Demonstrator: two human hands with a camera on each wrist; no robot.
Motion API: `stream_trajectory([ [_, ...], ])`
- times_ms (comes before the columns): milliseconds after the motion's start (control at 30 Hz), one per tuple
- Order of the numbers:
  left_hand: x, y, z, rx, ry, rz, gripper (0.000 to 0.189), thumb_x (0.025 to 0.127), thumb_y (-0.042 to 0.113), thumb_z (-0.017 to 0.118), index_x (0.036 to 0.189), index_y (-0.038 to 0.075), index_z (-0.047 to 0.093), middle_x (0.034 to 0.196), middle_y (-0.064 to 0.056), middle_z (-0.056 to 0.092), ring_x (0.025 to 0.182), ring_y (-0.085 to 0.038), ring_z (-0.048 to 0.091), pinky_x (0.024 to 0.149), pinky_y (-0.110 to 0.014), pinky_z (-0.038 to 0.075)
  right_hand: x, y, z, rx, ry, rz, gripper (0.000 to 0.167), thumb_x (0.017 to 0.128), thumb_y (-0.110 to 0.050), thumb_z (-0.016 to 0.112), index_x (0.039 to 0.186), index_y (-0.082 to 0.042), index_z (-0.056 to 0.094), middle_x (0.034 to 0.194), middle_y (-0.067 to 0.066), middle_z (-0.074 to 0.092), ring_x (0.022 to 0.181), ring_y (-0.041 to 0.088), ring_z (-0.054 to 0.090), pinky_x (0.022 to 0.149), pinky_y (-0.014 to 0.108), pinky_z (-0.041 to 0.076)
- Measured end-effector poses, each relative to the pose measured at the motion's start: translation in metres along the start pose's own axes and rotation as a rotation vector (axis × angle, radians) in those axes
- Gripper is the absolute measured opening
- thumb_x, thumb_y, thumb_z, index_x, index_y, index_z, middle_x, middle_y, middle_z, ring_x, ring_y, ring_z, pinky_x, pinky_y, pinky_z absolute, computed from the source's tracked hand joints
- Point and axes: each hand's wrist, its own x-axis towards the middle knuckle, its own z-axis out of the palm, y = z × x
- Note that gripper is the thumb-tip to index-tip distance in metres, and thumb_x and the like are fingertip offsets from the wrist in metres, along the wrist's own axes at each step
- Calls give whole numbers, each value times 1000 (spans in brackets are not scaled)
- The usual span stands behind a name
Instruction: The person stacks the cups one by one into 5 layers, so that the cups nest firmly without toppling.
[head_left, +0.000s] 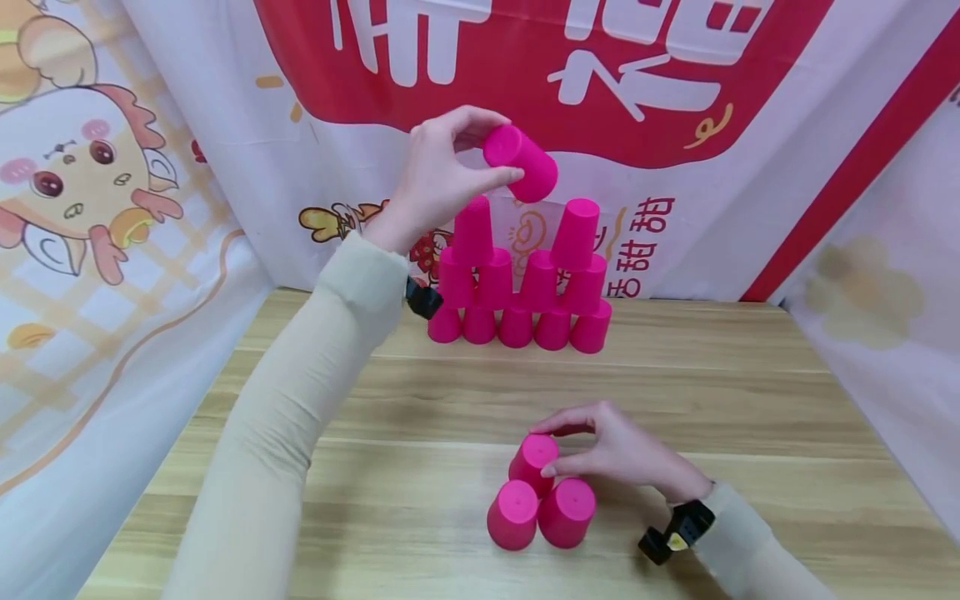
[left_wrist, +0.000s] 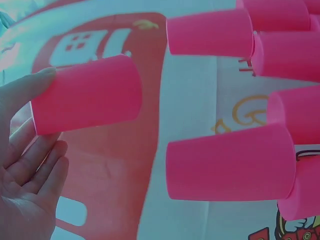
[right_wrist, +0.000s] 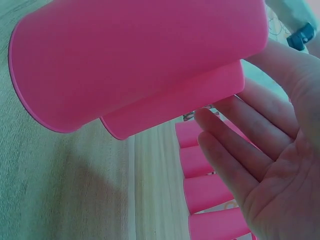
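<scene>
Raised above a stack of pink cups, my left hand [head_left: 442,171] grips a tilted pink cup [head_left: 522,162] between thumb and fingers. The stack stands at the back of the table: a bottom row [head_left: 516,327] and a second row [head_left: 540,283] of several upside-down cups each. On top are a left upper cup [head_left: 472,233] and a right upper cup [head_left: 576,237], set apart. Closer to me, my right hand [head_left: 622,450] pinches the rear cup [head_left: 537,454] of three upside-down cups. Beside it stand a front left cup [head_left: 513,517] and a front right cup [head_left: 567,514].
The wooden table [head_left: 697,392] bears both groups of cups. Printed cloth [head_left: 645,133] hangs directly behind the stack, and more cloth [head_left: 97,333] borders the left side. Dark wrist cameras sit on both wrists, the left one [head_left: 423,298] close to the stack's left edge.
</scene>
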Motion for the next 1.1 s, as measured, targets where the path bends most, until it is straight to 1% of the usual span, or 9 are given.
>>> stream_trajectory([
  [67,6,-1,0,41,-8,-44,59,83,33,87,134,15,65,124,4,67,111,-10,62,93,-24,51,0,0,0,3,1,5,49,82,-37,88,125,-18,74,112,-13,73,110,13,65,99,56,47],
  [167,13,-5,4,80,-39,-124,61,83,37,86,137,19,63,127,6,65,114,-11,59,90,-27,53,0,0,1,11,2,16,50,82,-36,87,126,-18,74,112,-13,73,110,13,65,99,56,48],
  [200,15,-7,6,92,-51,-143,62,84,37,85,139,20,63,128,5,64,115,-12,58,88,-27,53,0,0,1,11,4,16,50,82,-37,87,126,-18,74,112,-13,73,110,13,65,99,55,49],
  [267,17,-12,12,132,-75,-153,62,85,38,84,140,20,62,130,5,62,118,-14,55,86,-27,55,0,1,2,17,6,12,50,82,-36,87,126,-18,74,112,-13,73,110,13,65,99,55,49],
  [400,18,-24,21,195,-135,-153,62,86,39,82,142,21,61,133,3,60,124,-17,50,86,-26,54,0,1,2,7,14,5,47,82,-37,87,124,-22,75,112,-13,73,109,12,65,99,53,50],
  [533,16,-35,29,268,-193,-132,61,88,39,81,142,19,62,135,2,59,127,-16,46,88,-24,52,-1,0,2,3,13,18,48,82,-38,87,125,-22,74,112,-14,73,109,12,65,98,52,50],
  [700,10,-46,35,293,-236,-123,58,87,37,82,139,18,64,132,2,60,124,-16,48,85,-23,53,-1,0,2,1,19,29,47,82,-37,87,125,-24,74,112,-14,72,108,12,65,98,51,51],
  [900,6,-52,39,324,-253,-146,60,85,41,83,138,20,65,128,3,61,120,-16,49,80,-22,53,-1,0,3,0,19,41,48,81,-38,87,125,-24,74,112,-14,72,107,12,66,96,49,52],
  [1100,9,-54,41,347,-247,-145,61,84,44,83,138,20,66,126,4,63,117,-16,51,83,-23,51,-1,0,3,7,16,35,49,82,-37,87,126,-20,74,112,-13,73,107,13,66,96,50,52],
])
